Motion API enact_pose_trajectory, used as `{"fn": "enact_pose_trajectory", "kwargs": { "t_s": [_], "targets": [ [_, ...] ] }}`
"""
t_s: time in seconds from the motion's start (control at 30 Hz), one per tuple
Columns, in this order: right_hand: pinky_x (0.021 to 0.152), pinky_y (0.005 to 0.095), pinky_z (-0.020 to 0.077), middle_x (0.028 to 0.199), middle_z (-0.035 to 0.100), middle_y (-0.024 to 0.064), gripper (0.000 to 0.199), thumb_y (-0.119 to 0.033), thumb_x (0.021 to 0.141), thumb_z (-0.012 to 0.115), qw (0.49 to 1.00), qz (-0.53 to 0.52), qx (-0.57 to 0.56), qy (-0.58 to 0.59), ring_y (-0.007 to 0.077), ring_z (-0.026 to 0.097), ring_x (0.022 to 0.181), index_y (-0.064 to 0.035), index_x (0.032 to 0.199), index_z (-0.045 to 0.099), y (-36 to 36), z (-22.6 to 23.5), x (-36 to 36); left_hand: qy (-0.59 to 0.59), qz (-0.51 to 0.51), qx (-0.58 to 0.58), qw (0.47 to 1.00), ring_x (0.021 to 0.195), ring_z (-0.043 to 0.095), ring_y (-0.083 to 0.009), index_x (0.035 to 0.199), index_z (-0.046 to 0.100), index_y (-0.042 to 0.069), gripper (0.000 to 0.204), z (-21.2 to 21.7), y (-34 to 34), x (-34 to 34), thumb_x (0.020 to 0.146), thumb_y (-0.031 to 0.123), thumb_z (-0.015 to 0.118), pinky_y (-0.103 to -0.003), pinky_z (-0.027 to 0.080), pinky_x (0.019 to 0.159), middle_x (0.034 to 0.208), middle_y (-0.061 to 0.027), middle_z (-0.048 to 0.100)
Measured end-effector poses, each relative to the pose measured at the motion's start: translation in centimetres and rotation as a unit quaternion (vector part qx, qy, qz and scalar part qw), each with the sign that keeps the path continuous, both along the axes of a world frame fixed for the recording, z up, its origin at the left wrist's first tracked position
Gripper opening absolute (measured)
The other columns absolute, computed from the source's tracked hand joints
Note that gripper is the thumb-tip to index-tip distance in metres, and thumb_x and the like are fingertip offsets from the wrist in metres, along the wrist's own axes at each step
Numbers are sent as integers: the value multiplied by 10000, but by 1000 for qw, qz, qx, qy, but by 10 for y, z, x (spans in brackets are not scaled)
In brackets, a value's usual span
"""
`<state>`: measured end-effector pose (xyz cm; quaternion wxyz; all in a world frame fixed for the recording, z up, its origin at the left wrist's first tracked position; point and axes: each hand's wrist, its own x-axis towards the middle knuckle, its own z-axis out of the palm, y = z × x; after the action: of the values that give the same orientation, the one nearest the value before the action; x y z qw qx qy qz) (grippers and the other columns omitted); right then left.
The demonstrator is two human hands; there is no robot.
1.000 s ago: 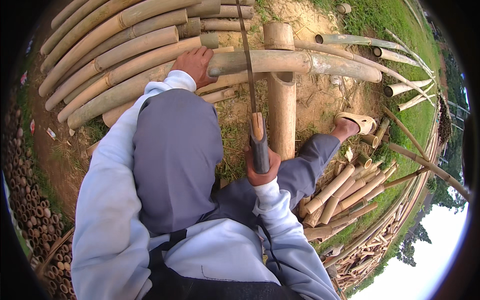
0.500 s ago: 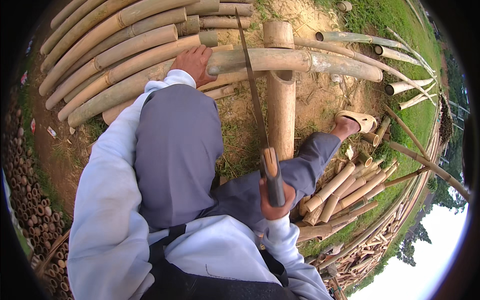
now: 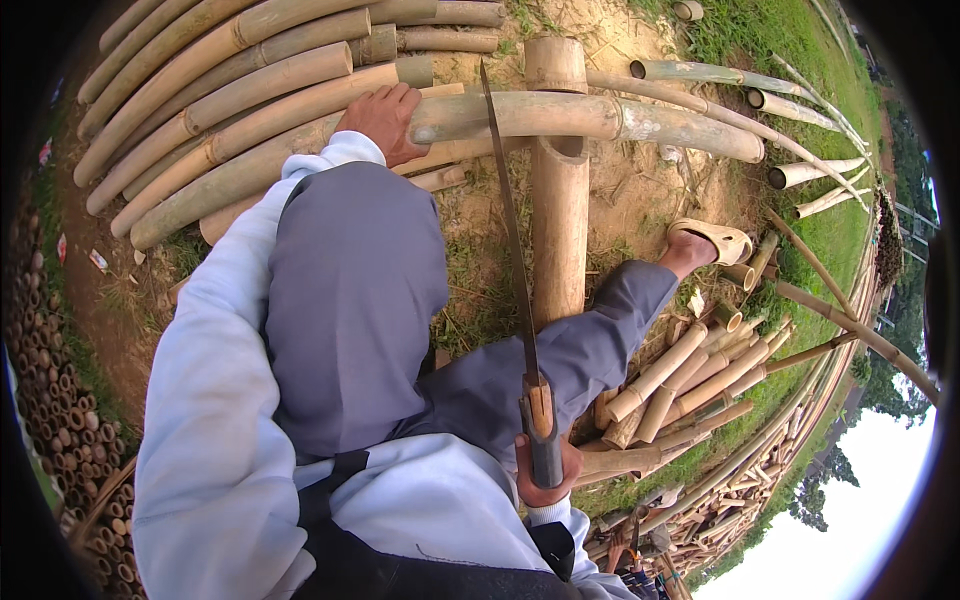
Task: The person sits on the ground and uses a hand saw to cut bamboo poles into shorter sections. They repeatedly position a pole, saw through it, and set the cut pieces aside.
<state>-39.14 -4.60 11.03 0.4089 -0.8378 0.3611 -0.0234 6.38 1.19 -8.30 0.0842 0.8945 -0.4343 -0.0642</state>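
With my right hand [image 3: 548, 472] I grip the dark handle of a hand saw [image 3: 512, 235] low in front of my body. Its long thin blade runs away from me and crosses the bamboo pole [image 3: 570, 116] close to the pole's left end. That pole rests in the notched top of an upright bamboo post [image 3: 559, 240]. My left hand [image 3: 384, 122] is wrapped over the pole's left part, to the left of the blade; its fingers curl over the far side. My left knee is bent up beneath that arm.
Long bamboo poles [image 3: 200, 125] lie side by side at the far left. Short cut pieces [image 3: 690, 385] are piled to the right of my outstretched leg. Cut bamboo ends [image 3: 85, 440] are stacked at the left rim. More poles [image 3: 720, 75] lie on the grass at far right.
My right hand has drawn the saw back toward my body, so the blade tip is closer to the pole. My left hand stays on the bamboo pole.
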Motion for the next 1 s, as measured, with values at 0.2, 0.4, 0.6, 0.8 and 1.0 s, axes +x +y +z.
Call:
{"fn": "enact_pose_trajectory", "kwargs": {
  "t_s": [0.2, 0.4, 0.6, 0.8, 1.0],
  "targets": [
    [573, 303, 460, 646, 575, 101, 70, -15, 864, 698, 987, -1, 95, -127, 140, 559, 579, 6, 918, 659, -45, -91, 135, 28, 7, 7, 1000, 1195, 591, -305, 1249, 563, 78, 682, 13, -16, -6, 757, 493, 791, -421, 497, 998, 1232, -116, 609],
    [625, 295, 483, 684, 600, 98, 146, -59, 877, 746, 989, -3, 80, -124, 122, 567, 628, 17, 964, 656, -46, -85, 153, -1, 0, -9, 1000, 1172, 603, -309, 1234, 580, 92, 685, 5, -5, -4, 731, 495, 810, -431, 509, 981, 1206, -116, 614],
    [610, 278, 478, 699, 638, 61, 135, -63, 877, 738, 999, -9, 30, -40, 103, 574, 619, 23, 973, 699, -5, -17, 20, 27, 15, 29, 999, 1195, 597, -300, 1289, 569, 105, 718, 8, -4, -6, 735, 498, 804, -417, 511, 992, 1228, -112, 609],
    [591, 265, 455, 656, 602, 12, 119, -78, 903, 729, 993, -20, 68, -93, 71, 541, 633, 36, 913, 695, -49, -57, 117, 59, 4, 27, 998, 1225, 559, -287, 1287, 575, 84, 719, 6, -3, -20, 743, 499, 796, -426, 526, 990, 1246, -105, 561],
    [615, 281, 479, 701, 631, 70, 121, -76, 907, 725, 988, -15, 72, -134, 100, 578, 637, 20, 967, 680, -66, -104, 194, 23, -5, 3, 1000, 1201, 559, -290, 1249, 606, 82, 680, 8, -11, -13, 750, 503, 796, -432, 524, 982, 1230, -106, 530]
  ]
}}
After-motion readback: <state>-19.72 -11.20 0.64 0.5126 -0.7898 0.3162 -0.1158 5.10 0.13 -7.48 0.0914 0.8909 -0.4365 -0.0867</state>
